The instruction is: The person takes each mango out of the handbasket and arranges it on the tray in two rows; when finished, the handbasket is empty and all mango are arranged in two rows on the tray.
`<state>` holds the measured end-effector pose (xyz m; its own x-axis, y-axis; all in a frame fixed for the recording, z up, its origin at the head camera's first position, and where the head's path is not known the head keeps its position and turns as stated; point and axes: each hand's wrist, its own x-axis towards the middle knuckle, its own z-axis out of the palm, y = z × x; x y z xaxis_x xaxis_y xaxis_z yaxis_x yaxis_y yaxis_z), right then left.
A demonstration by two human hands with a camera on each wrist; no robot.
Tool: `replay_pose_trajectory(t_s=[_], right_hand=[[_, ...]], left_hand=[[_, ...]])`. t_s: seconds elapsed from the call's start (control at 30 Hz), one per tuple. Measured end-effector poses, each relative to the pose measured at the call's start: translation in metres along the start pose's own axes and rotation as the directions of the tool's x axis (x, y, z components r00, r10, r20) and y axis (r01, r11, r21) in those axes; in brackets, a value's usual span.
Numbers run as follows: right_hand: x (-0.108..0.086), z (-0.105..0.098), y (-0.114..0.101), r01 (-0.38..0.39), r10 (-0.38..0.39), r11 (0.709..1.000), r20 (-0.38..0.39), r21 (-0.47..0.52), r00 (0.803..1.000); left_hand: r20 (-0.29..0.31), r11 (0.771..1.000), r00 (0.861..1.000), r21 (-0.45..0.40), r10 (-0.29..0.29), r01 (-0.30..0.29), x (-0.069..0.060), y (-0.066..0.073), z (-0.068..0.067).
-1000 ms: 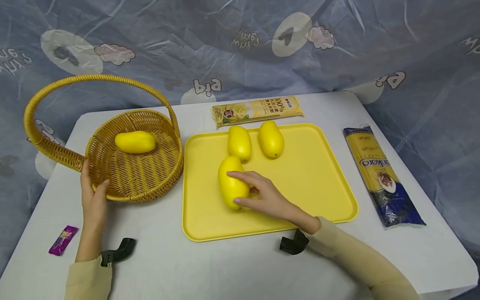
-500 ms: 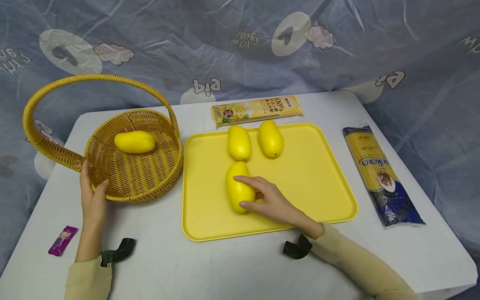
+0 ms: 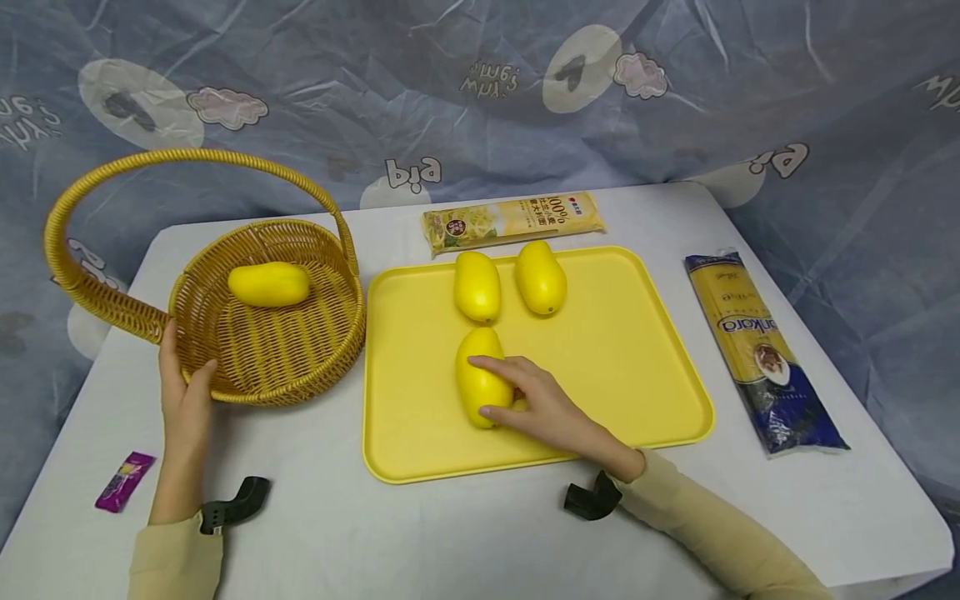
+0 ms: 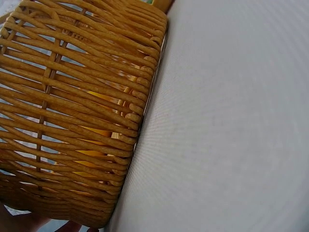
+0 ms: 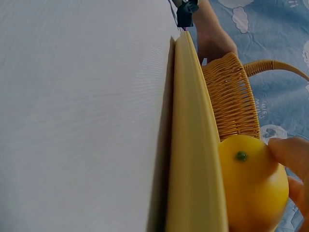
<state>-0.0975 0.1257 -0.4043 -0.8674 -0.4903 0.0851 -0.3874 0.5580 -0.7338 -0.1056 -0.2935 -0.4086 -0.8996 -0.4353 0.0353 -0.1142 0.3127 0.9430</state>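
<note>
In the head view, my left hand [image 3: 184, 408] grips the near-left rim of a round wicker basket [image 3: 341, 367], thumb on the inner side. A yellow mango-like fruit [image 3: 268, 284] lies in this basket. On the yellow tray [image 3: 615, 358], my right hand [image 3: 551, 410] holds another yellow mango [image 3: 480, 375], thumb and forefinger on its near and upper surfaces. A small yellow patch shows under the palm; I cannot tell what it is. The right wrist view shows the held mango [image 5: 251, 179] with a green end spot, beside the tray's edge. Two more mangoes, left [image 3: 477, 287] and right [image 3: 541, 277], lie farther back.
A yellow pasta packet [image 3: 517, 222] lies behind the tray. To the right is a blue and yellow pasta packet [image 3: 765, 354]. A small purple sachet [image 3: 125, 482] lies left of my left forearm. The basket's tall handle [image 3: 195, 156] arches up and leans left.
My right hand and the mango in it have shifted a little to the right and nearer the tray's front, mostly in the first half second. My left hand and the basket stay put.
</note>
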Motion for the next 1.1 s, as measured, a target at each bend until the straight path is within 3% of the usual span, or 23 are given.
replay_pose_trajectory(t_s=[0.67,1.1], right_hand=[[0.000,-0.006,0.005,-0.064,0.067,0.997,0.066,-0.046,0.996],[-0.001,-0.013,0.005,-0.047,0.053,0.996,0.091,-0.075,0.994]], left_hand=[[-0.006,1.000,1.000,-0.001,0.016,-0.016,-0.001,-0.001,0.000],[-0.004,1.000,1.000,0.000,0.016,-0.016,-0.001,0.000,0.001]])
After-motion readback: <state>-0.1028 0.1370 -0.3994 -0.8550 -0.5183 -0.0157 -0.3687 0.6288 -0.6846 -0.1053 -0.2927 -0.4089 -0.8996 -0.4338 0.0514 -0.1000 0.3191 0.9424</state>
